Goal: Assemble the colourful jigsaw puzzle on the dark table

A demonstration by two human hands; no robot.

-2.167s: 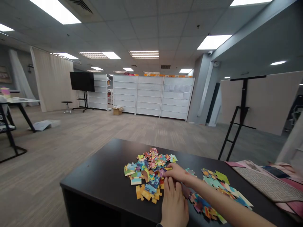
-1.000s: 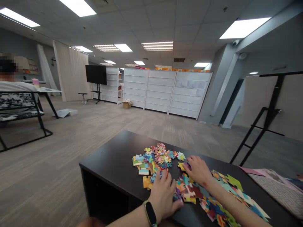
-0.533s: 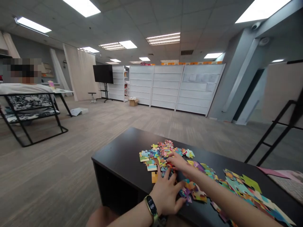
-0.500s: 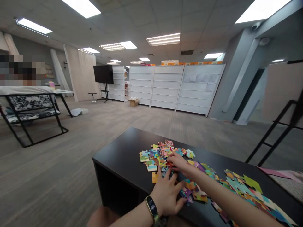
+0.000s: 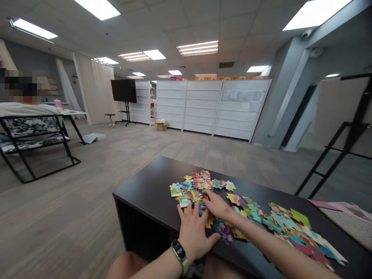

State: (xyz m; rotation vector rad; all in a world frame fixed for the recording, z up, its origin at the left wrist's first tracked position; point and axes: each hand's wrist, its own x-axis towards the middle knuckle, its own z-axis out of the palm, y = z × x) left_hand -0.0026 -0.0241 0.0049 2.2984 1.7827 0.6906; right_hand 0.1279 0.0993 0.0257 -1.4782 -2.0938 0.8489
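Puzzle pieces (image 5: 202,180) lie heaped and scattered on the table (image 5: 148,184). The left hand (image 5: 194,231) is open, fingers spread over the near pieces; the right hand (image 5: 217,205) reaches the heap, fingers curled, whether pinching one I cannot tell.

Beneath the grip stands a dark table (image 5: 145,186) on grey-brown carpet (image 5: 128,149), and well beyond the grip a row of white shelving (image 5: 200,106) spans the room, with a cardboard box (image 5: 161,126) on the floor just before it. Farther to the left of the grip are a black screen (image 5: 123,91) on a stand, a round stool (image 5: 110,114), a pale curtain (image 5: 94,91) and a patterned, black-framed chair (image 5: 33,127); to its right are a grey column (image 5: 270,93) and a pale board (image 5: 331,110) on a black stand (image 5: 334,149). High above the grip, bright panels (image 5: 99,8) light the tiled ceiling (image 5: 186,23).
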